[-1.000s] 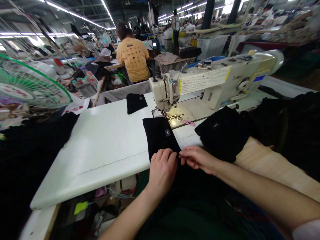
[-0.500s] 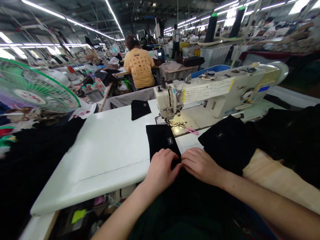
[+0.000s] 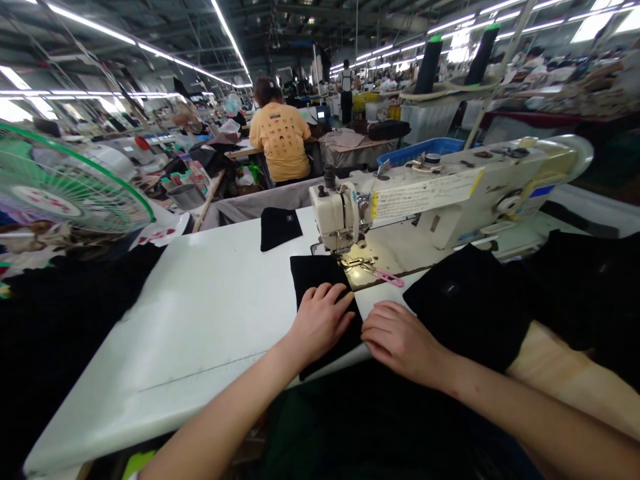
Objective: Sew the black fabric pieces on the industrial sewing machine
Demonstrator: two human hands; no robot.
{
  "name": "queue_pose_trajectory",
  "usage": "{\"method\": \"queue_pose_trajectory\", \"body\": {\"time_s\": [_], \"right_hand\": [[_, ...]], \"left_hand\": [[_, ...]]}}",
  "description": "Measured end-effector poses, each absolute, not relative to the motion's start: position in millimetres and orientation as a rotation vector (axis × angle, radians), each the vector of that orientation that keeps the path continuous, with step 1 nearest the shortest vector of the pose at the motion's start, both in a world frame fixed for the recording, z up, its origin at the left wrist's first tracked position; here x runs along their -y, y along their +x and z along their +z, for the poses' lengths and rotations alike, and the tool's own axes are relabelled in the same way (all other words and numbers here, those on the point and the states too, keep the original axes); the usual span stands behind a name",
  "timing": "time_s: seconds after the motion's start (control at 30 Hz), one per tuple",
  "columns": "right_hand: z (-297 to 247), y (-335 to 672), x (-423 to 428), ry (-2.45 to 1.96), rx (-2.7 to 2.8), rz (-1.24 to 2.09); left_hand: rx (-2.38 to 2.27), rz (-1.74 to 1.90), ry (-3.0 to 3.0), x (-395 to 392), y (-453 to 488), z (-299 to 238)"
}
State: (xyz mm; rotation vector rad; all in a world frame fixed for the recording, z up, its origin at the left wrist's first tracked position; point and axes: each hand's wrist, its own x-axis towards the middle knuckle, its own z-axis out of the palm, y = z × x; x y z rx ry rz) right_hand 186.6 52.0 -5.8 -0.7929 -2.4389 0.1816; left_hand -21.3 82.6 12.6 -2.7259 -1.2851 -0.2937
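Black cloth [image 3: 315,271] lies on the white counter [image 3: 215,313], its far edge close by the needle end of the sewing machine [image 3: 445,223] and its near end reaching the counter's front edge. Across its middle rests the left hand [image 3: 320,321], palm down, fingers loosely spread over the fabric; whatever label the covered part carries cannot be seen. At the cloth's right edge is the right hand [image 3: 397,337], fingers bent and close together; whether they pinch the edge, I cannot tell.

Just right of the needle area lies a pink-handled tool [image 3: 389,277], pointing toward the presser foot. Farther back on the counter, left of the machine head, a smaller black piece [image 3: 281,233] bears a little rectangular label [image 3: 289,218], its lettering too small to read. Right of the right hand, another black piece [image 3: 470,327] has a similar dark tag [image 3: 451,289] with a pale mark, equally illegible.

Along the machine's arm runs a white paper strip [image 3: 427,193] with yellow ends, covered in lines of writing too blurred to make out. Toward the machine's right end, a small blue display [image 3: 543,192] shows no readable figures.

Beyond the counter, a seated co-worker wears a yellow shirt [image 3: 281,140] printed with rows of tiny pictures below a dark patch. At left stands a green-rimmed fan [image 3: 47,200], red shapes on its hub.
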Motion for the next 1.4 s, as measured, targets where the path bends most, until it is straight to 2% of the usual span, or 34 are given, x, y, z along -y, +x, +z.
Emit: {"method": "queue_pose_trajectory", "body": {"time_s": [0.3, 0.67, 1.4], "right_hand": [[-3, 183, -83, -0.845, 2.444, 0.172], [1, 174, -114, -0.932, 2.460, 0.102], [1, 161, -149, -1.230, 2.496, 0.027]], "left_hand": [[1.328, -0.243, -2.711, -118, -29, 14], [1.291, -0.286, -2.810, -90, -27, 15], [1.346, -0.376, -2.761, -170, -43, 10]]}}
